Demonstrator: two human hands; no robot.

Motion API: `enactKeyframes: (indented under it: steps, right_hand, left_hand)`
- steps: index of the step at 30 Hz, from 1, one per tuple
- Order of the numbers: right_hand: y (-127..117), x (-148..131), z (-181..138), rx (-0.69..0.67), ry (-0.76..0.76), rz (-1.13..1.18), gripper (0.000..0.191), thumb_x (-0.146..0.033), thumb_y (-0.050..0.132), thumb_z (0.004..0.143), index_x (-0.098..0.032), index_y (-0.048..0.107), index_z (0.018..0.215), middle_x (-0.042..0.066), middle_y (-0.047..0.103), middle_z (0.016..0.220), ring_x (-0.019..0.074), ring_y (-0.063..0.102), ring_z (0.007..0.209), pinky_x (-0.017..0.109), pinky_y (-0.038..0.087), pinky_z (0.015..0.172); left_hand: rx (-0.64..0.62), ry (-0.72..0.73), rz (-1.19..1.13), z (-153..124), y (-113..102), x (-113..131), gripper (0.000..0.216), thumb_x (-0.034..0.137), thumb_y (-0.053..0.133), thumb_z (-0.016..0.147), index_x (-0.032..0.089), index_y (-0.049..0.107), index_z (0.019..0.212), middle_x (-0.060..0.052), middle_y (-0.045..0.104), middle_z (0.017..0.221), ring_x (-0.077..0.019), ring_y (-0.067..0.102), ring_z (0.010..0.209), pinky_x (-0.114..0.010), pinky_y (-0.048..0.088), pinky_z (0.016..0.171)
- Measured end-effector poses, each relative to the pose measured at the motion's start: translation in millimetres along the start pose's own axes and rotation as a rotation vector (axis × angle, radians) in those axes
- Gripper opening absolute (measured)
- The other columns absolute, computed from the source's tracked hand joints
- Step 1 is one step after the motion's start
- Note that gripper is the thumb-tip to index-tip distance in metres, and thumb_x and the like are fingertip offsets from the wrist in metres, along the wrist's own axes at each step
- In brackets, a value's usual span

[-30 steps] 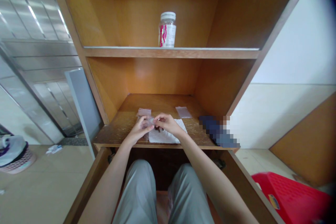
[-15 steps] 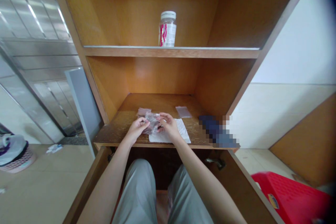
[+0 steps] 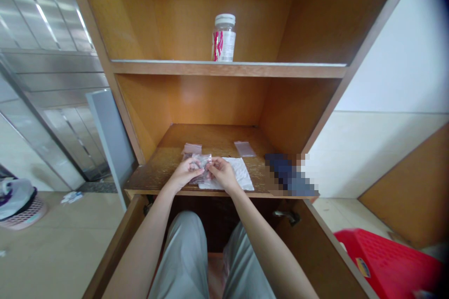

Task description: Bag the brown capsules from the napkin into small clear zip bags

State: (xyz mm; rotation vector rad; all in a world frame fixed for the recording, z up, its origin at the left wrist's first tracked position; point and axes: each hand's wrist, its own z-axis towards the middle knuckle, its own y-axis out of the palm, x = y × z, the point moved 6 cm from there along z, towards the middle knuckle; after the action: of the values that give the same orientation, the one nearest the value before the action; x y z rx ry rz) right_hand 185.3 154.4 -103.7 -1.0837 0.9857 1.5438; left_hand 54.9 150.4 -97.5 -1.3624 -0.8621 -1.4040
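Between my two hands is a small clear plastic bag (image 3: 202,161), crinkled and shiny; whatever lies inside it is too small to make out. My left hand (image 3: 184,174) pinches its left side, fingers curled behind and thumb on top. On the right side, my right hand (image 3: 221,172) grips it between thumb and fingertips. Under and beside my right hand lies a white paper tissue (image 3: 242,173) on the wooden shelf (image 3: 154,173). Just behind the held bag are more small clear bags (image 3: 192,148). A single flat clear bag (image 3: 244,148) rests farther right.
A clear jar with a white lid (image 3: 224,39) stands on the upper shelf. Dark blue cloth-like material (image 3: 284,170), partly pixelated, lies at the shelf's right end. Two cabinet doors stand open beside my knees. A red plastic basket (image 3: 386,261) is at lower right, a pink wastebasket (image 3: 24,212) at left.
My right hand has drawn in slightly left and down, its fingers now closed on the bag's edge. My left hand has shifted a little right, and the bag is more bunched between them.
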Motion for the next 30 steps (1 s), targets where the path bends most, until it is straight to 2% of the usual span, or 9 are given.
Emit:
enactKeyframes:
  steps: [8,18,24,30]
  right_hand:
    - [0.2,-2.3,-0.2,0.035,-0.011,0.049,0.026,-0.036,0.059,0.065,-0.02,0.048,0.081,-0.005,0.054,0.057,0.0096,0.05,0.04,0.022,0.043,0.042]
    - [1.5,-2.7,-2.4,-0.032,-0.046,0.047,0.015,-0.029,0.057,0.068,-0.019,0.051,0.077,-0.007,0.05,0.052,0.0065,0.043,0.035,0.019,0.036,0.035]
    - [0.3,-5.9,-2.7,0.0,-0.062,0.043,0.019,-0.038,0.053,0.073,-0.019,0.051,0.072,-0.006,0.048,0.05,0.0063,0.039,0.032,0.02,0.032,0.032]
    - [-1.5,-8.0,-4.4,0.041,-0.05,0.042,0.022,-0.04,0.052,0.074,-0.019,0.052,0.071,-0.005,0.05,0.053,0.0064,0.037,0.03,0.02,0.028,0.03]
  left_hand:
    - [-0.058,0.019,-0.016,0.4,3.6,0.4,0.036,0.032,0.068,0.064,0.015,0.046,0.088,-0.001,0.061,0.071,-0.0141,0.06,0.061,-0.024,0.045,0.056]
    - [0.092,0.07,0.034,0.2,-2.2,10.0,0.033,0.042,0.057,0.073,0.014,0.056,0.089,-0.002,0.061,0.074,-0.012,0.057,0.059,-0.024,0.045,0.058]
    - [0.085,0.062,0.047,-0.7,-1.1,10.9,0.029,0.04,0.058,0.072,0.013,0.057,0.085,-0.001,0.061,0.071,-0.0116,0.056,0.06,-0.023,0.044,0.059]
    - [0.045,0.055,0.058,-1.0,0.2,11.7,0.029,0.041,0.049,0.078,0.013,0.055,0.083,-0.002,0.062,0.067,-0.0121,0.057,0.056,-0.024,0.045,0.059]
